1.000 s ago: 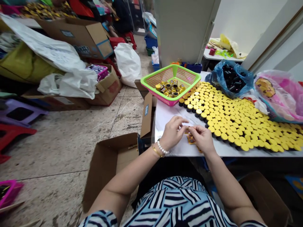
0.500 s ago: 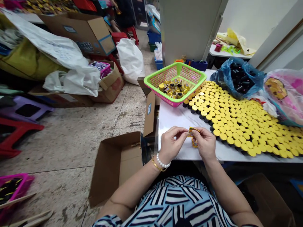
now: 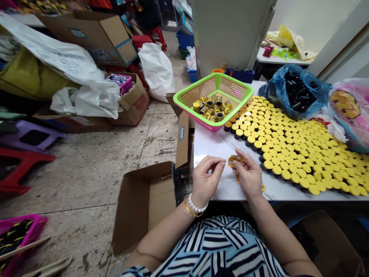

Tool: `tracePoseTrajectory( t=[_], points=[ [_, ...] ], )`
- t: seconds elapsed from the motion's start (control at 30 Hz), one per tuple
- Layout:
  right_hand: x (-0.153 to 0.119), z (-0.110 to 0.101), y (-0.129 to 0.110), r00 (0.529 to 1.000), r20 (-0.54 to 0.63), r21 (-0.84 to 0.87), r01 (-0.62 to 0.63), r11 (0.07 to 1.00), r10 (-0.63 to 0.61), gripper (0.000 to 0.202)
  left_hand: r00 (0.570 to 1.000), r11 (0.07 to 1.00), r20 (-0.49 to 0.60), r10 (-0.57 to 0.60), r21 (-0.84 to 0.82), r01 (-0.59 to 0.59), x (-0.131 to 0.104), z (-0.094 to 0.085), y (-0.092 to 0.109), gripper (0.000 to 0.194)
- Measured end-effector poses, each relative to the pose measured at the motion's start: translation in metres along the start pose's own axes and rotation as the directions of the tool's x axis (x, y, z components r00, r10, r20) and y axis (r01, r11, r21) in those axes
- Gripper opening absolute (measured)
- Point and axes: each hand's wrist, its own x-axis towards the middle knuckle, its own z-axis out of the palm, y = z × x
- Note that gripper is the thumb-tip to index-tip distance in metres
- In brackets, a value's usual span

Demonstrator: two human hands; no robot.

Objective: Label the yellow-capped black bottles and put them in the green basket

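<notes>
My right hand [image 3: 248, 174] pinches a small bunch of yellow printed labels [image 3: 232, 159] between thumb and fingers, just above the white table. Part of the bunch hangs below the thumb, and another yellow bit shows by the edge of the palm. Left of it, my left hand [image 3: 208, 176] is apart from the labels. Its thumb and forefinger come together in a pinch, and whatever may be between the tips is too small to make out. Right of my hands, many black pieces with round yellow tops [image 3: 288, 154] stand packed together on the table.
A green and pink basket [image 3: 184, 105] holds several yellow labelled pieces at the table's back left. A blue bag [image 3: 276, 94] of black pieces stands behind the rows. An open cardboard box [image 3: 129, 207] is on the floor at left. A grey cabinet [image 3: 227, 34] rises behind.
My hands have drawn apart; the left has come off the yellow label that both were pinching. The bunch in my right hand looks more spread out. The view has shifted slightly.
</notes>
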Motion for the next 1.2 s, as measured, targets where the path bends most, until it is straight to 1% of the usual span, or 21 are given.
tracePoseTrajectory(
  t=[0.1, 0.17, 0.27, 0.4, 0.47, 0.57, 0.7, 0.83, 0.9, 1.07, 1.2],
  points=[
    [0.002, 0.004, 0.000, 1.000, 0.012, 0.106, -0.007, 0.994, 0.006, 0.066, 1.000, 1.000, 0.002, -0.001, 0.001, 0.001, -0.003, -0.001, 0.000, 0.015],
    [0.004, 0.004, 0.001, 0.998, 0.049, 0.142, -0.044, 0.989, 0.038, 0.071, 1.000, 1.000, 0.004, -0.001, 0.002, 0.001, -0.004, -0.001, 0.001, 0.015],
    [0.005, 0.004, 0.004, 0.995, 0.067, 0.153, -0.077, 0.985, 0.068, 0.065, 1.000, 1.000, -0.011, 0.003, 0.005, -0.003, -0.003, -0.002, 0.002, 0.015],
    [0.002, 0.007, 0.005, 0.998, 0.024, 0.134, -0.056, 0.989, 0.053, 0.050, 1.000, 1.000, -0.024, -0.002, 0.003, 0.002, -0.001, -0.001, 0.002, 0.017],
    [0.000, 0.009, 0.003, 1.000, 0.011, 0.119, -0.030, 0.992, 0.029, 0.047, 1.000, 1.000, -0.017, -0.007, -0.007, 0.007, -0.003, -0.001, 0.002, 0.018],
    [-0.002, 0.010, 0.001, 1.000, 0.011, 0.112, 0.010, 0.994, -0.011, 0.048, 1.000, 1.000, -0.024, -0.015, -0.014, 0.014, -0.005, -0.001, 0.001, 0.017],
    [-0.006, 0.010, -0.001, 0.999, 0.020, 0.097, 0.049, 0.994, -0.051, 0.050, 0.996, 1.000, -0.084, -0.019, -0.008, 0.019, -0.005, -0.003, 0.001, 0.017],
    [-0.011, 0.010, -0.001, 0.997, 0.030, 0.052, 0.071, 0.996, -0.073, 0.054, 1.000, 0.999, -0.027, -0.012, 0.032, 0.013, -0.004, -0.004, 0.001, 0.013],
    [-0.013, 0.010, -0.002, 0.996, 0.027, 0.027, 0.081, 0.996, -0.082, 0.055, 1.000, 0.999, -0.018, -0.006, 0.052, 0.007, -0.005, -0.003, 0.002, 0.011],
    [-0.014, 0.010, -0.004, 0.995, 0.009, 0.003, 0.097, 0.995, -0.097, 0.056, 0.998, 0.995, -0.034, 0.055, 0.087, -0.052, -0.009, -0.004, 0.003, 0.008],
    [-0.015, 0.010, -0.003, 0.996, 0.044, 0.031, 0.081, 0.996, -0.082, 0.054, 0.987, 0.979, -0.052, 0.149, 0.151, -0.140, -0.014, -0.006, 0.002, 0.016]
  ],
)
